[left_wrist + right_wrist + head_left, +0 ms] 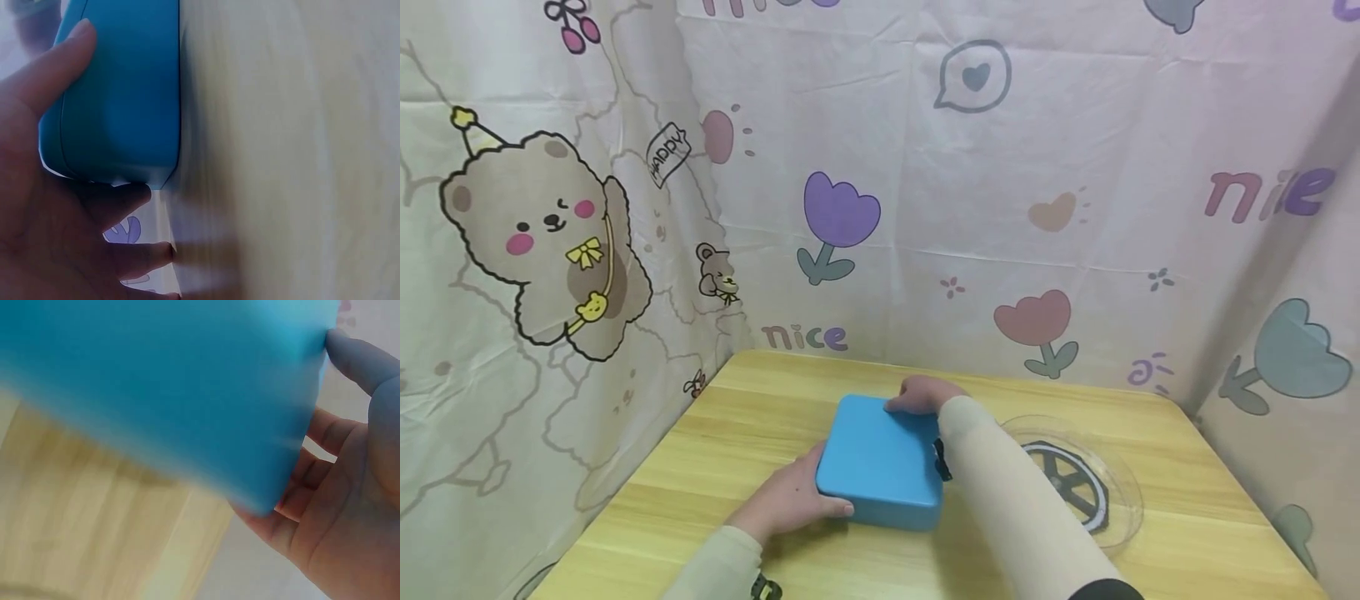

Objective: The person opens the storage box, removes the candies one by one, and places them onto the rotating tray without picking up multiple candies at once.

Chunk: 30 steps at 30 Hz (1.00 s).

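A blue box (878,457) is at the middle of the wooden table (688,467), its smooth top facing up. My left hand (795,495) is clamped on its near left corner, thumb across the near side and fingers spread round the left. My right hand (929,395) grips the far right corner, thumb at the edge and fingers curled round. To the right, partly behind my sleeve (1018,500), lies a clear dish (1138,510) with a dark spoked disc (1084,505). A printed curtain (917,308) hangs at the far side.
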Motion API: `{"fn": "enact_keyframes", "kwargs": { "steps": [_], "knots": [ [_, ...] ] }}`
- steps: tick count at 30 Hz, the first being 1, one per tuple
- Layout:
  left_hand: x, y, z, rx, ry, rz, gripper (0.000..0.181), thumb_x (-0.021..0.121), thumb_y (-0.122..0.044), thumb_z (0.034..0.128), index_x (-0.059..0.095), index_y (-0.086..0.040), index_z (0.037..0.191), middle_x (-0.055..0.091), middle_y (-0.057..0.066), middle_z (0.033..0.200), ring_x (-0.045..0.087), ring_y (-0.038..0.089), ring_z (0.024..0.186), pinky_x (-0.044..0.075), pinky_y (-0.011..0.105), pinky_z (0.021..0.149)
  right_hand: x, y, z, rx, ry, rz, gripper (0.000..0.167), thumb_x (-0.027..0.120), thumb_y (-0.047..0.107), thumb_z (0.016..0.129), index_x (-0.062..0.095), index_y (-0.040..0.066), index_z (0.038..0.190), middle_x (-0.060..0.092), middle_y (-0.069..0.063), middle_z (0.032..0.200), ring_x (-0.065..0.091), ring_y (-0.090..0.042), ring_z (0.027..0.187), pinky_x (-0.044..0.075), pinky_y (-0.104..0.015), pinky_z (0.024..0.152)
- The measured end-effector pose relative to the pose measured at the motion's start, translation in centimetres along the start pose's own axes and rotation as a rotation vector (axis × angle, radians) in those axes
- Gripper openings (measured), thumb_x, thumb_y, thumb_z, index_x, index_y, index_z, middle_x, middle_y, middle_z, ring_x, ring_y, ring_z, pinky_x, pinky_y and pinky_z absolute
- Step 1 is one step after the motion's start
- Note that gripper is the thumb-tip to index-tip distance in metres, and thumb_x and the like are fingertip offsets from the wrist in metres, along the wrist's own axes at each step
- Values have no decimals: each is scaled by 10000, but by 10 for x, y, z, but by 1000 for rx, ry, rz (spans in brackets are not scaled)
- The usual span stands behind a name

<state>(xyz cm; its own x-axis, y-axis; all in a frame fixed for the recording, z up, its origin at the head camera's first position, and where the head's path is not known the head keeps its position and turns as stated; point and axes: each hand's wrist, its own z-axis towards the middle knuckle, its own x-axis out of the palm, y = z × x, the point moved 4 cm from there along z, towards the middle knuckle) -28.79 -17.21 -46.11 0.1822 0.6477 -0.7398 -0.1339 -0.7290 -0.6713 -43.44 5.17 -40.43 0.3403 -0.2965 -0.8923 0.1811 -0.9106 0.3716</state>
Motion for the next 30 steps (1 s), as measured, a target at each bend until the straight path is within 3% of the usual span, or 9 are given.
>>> {"fn": "enact_keyframes", "kwargs": {
  "steps": [10, 15, 18, 25, 30],
  "knots": [
    [0, 1, 0, 14, -19, -4, 1227, 867, -620, 668, 262, -122, 1612, 497, 194, 1480, 513, 413, 1288, 390, 679, 1007, -4, -27, -13, 31, -57, 105, 482, 634, 448, 977, 663, 56, 1256, 670, -80, 1124, 637, -264, 952, 570, -467, 806],
    [0, -2, 0, 25, -30, 7, 1229, 877, -613, 656, 279, -110, 1604, 521, 205, 1451, 540, 413, 1253, 406, 670, 996, 2, -35, -10, 32, -71, 158, 350, 551, 357, 1031, 670, 30, 1070, 642, -101, 937, 622, -251, 793, 564, -418, 718],
    [0, -2, 0, 22, -28, 10, 1227, 883, -602, 655, 280, -110, 1604, 519, 215, 1449, 543, 419, 1246, 406, 672, 994, 5, -36, -9, 42, -72, 184, 351, 508, 343, 1047, 652, 40, 944, 607, -106, 827, 598, -263, 707, 537, -422, 694],
    [0, -2, 1, 22, -41, 25, 1245, 879, -617, 649, 275, -88, 1600, 529, 228, 1429, 549, 423, 1232, 414, 668, 987, 4, -36, -12, 20, -132, 200, 368, 453, 288, 1062, 623, -19, 1173, 591, -108, 887, 581, -247, 714, 498, -379, 658],
    [-2, -1, 2, 37, -12, -15, 1237, 876, -598, 668, 257, -82, 1606, 503, 231, 1458, 530, 428, 1259, 397, 673, 1005, 7, -40, -20, -40, -234, 212, 245, 476, 210, 1039, 625, 15, 1028, 581, -84, 858, 542, -219, 719, 459, -363, 645]
  ]
}}
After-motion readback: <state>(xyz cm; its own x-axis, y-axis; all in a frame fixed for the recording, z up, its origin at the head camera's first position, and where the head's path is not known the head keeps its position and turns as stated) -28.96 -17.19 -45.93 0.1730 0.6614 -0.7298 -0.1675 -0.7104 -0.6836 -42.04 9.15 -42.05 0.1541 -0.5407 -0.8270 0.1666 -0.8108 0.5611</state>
